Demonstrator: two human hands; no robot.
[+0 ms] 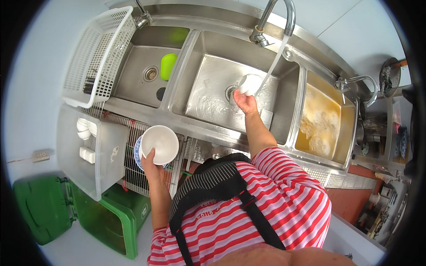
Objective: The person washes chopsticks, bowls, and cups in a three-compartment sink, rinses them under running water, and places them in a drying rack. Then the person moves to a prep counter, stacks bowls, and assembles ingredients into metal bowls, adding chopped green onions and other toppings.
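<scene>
My left hand (154, 168) grips a white bowl (163, 141), with the thumb inside its rim. Just behind that bowl shows the edge of a blue-and-white patterned dish (136, 153); I cannot tell if the hand holds it too. Over the middle basin of a stainless steel sink (213, 76), my right hand (245, 102) holds white dishware (250, 83), tilted, perhaps small bowls stacked together. Water (274, 63) runs from the gooseneck faucet (289, 18) close beside it. A pale rectangular piece (267, 118) lies on the basin floor, partly behind my right forearm.
The left basin holds a lime-green container (168, 66) and a dark round item (161, 93). Foamy yellowish liquid (319, 123) fills the right basin. At left are a white plastic basket (113, 60), a translucent bin (113, 153) with white dishes, and an open green trash bin (129, 229).
</scene>
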